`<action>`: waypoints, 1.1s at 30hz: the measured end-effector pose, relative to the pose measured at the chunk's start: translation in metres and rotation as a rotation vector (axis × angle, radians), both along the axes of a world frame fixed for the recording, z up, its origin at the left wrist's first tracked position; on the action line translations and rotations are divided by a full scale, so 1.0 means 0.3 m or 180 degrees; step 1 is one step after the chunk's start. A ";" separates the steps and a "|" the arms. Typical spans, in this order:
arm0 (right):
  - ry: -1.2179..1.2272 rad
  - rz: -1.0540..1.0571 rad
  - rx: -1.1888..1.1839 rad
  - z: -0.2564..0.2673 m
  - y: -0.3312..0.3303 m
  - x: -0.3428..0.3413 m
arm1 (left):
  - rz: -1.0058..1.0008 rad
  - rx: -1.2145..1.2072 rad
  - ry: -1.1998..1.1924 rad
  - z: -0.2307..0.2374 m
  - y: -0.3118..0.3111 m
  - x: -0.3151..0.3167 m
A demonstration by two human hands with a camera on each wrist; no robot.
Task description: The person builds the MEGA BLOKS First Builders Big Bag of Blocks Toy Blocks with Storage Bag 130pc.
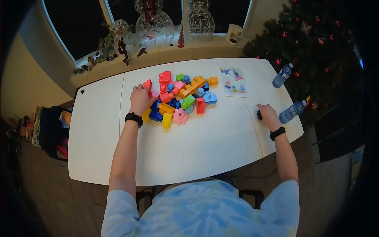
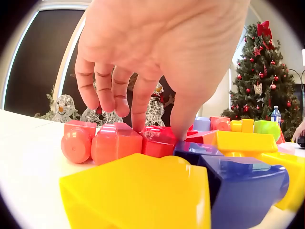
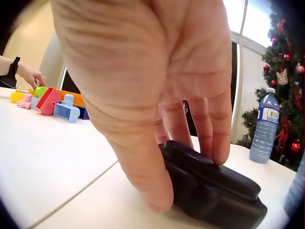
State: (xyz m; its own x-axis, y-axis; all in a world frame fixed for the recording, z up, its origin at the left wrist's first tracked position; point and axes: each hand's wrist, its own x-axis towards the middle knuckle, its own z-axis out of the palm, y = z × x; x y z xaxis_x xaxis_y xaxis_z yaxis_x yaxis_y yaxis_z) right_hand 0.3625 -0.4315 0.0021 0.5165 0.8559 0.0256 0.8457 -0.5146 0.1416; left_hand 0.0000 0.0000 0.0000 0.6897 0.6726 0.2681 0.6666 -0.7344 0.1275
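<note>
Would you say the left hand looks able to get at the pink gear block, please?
Probably yes: the pink gear block lies uncovered, with bare table on its near side, though the left hand would first have to release the red block.

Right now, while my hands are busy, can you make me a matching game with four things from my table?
Things:
1. left hand
2. right hand
3. gear-shaped block
4. paper sheet

Clues:
A. pink all over
B. flat on the table, showing pictures
C. holding a black thing
D. touching a red block

Pairs: 1-D, 2-C, 3-A, 4-B
</note>
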 end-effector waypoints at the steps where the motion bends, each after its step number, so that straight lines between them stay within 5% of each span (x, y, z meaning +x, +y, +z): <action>1: 0.0032 0.0043 0.0086 -0.009 -0.001 0.000 | 0.0094 0.0027 0.0097 0.002 -0.005 0.005; 12: 0.0539 0.0091 0.0986 0.087 0.070 -0.088 | 0.0443 0.0102 0.0396 -0.009 -0.036 0.042; 14: 0.1159 0.0109 0.1452 0.111 0.109 -0.127 | 0.0453 -0.0138 0.0098 -0.019 -0.030 0.044; 24: 0.1537 0.0525 0.1830 0.137 0.219 -0.310 | 0.0413 -0.0273 -0.0777 0.041 -0.046 -0.021; 27: 0.1773 0.0682 0.1847 0.148 0.245 -0.368 | -0.0035 -0.0220 -0.1364 0.138 -0.139 -0.059; 33: 0.2423 0.1233 0.1558 0.114 0.342 -0.509 | -0.1474 -0.0589 -0.1106 0.156 -0.448 -0.119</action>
